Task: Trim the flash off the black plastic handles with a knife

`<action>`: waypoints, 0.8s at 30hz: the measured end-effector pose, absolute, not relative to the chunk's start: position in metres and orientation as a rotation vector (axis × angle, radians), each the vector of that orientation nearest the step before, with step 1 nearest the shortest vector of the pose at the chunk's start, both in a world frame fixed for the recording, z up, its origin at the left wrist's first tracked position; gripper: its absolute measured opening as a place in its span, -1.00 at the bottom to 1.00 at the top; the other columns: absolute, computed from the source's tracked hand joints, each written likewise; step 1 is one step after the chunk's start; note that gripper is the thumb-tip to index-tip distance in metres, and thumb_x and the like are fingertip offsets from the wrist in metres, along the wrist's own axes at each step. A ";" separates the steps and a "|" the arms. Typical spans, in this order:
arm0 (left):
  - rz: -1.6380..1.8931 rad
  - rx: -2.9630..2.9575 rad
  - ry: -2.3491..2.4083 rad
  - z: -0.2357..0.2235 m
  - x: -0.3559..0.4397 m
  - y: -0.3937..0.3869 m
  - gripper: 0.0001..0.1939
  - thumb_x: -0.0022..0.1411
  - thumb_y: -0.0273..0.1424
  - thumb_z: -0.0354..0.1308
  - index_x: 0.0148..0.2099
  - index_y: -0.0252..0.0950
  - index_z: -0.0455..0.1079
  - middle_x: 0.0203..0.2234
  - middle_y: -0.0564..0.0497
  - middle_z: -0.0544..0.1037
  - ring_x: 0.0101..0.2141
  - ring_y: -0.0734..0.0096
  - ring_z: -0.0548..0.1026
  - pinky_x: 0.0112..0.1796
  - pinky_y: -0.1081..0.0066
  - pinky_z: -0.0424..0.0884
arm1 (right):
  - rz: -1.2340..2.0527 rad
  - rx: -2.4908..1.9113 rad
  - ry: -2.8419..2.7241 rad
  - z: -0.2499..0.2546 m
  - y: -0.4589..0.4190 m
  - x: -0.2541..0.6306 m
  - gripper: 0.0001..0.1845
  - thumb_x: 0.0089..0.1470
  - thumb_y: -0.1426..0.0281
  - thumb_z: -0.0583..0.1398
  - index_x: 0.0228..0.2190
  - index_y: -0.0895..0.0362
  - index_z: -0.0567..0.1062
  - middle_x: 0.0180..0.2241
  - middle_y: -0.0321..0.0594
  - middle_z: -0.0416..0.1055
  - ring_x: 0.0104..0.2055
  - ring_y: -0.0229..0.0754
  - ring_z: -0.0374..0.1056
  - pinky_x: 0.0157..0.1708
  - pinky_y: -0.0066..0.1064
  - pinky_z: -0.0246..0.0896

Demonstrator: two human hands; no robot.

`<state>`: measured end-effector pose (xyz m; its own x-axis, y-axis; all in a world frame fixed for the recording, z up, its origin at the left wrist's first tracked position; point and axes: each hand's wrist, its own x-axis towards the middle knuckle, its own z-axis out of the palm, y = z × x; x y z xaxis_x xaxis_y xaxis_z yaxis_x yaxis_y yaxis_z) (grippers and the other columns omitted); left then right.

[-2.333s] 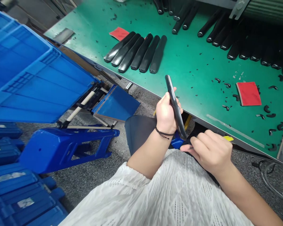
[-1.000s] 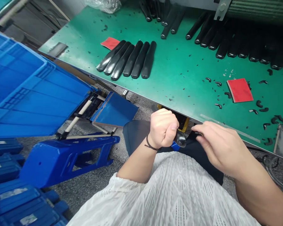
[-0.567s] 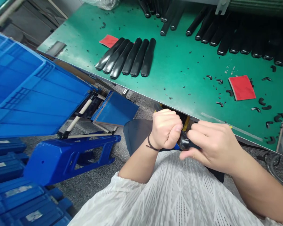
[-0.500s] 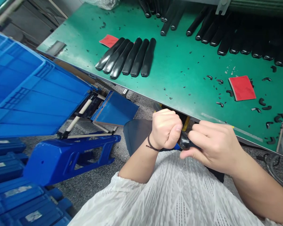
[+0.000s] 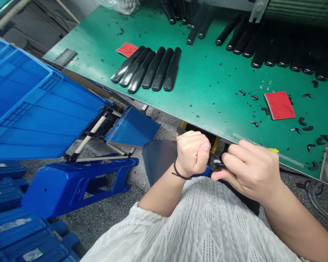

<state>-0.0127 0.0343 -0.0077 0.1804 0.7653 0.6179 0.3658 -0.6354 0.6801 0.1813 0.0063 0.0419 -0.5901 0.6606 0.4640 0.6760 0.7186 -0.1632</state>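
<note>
My left hand (image 5: 192,153) is a closed fist around a long black rubber handle grip (image 5: 213,162); only the grip's rounded near end pokes out towards my right hand, and its far tip shows above the knuckles. My right hand (image 5: 248,169) is curled with thumb and fingers pinched at that near end; a yellow tool tip (image 5: 273,150) shows just behind it, so what the fingers hold is hidden. Both hands hover over my lap, just below the near edge of the green table (image 5: 213,83).
A row of several black grips (image 5: 150,69) lies on the table's left part, and many more (image 5: 262,43) line the back. Red pads (image 5: 279,104) (image 5: 128,49) and small black trimmings (image 5: 303,127) lie scattered. Blue crates (image 5: 35,98) and a blue stool (image 5: 76,180) stand at my left.
The grip stood upright in my left hand earlier; now it is turned down inside the fist. My right hand has closed in on the grip's near end and stays pinched there.
</note>
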 end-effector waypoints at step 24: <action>0.969 1.073 0.636 -0.011 -0.005 0.014 -0.60 0.50 -0.02 -0.01 -0.05 -0.29 0.34 -0.55 0.13 0.35 -0.68 0.56 0.30 -0.65 0.50 0.20 | 0.087 -1.099 -2.181 0.037 0.021 0.209 -0.79 0.24 0.60 0.14 -0.10 0.18 0.42 -0.31 -0.16 0.41 -0.29 -0.18 0.25 -0.27 -0.31 0.20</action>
<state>-0.0048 0.0142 -0.0112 0.4572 0.8892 0.0177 -0.3377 0.1552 0.9284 0.2095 0.0212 0.0366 -0.4088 0.7318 0.5454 0.6858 0.6406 -0.3455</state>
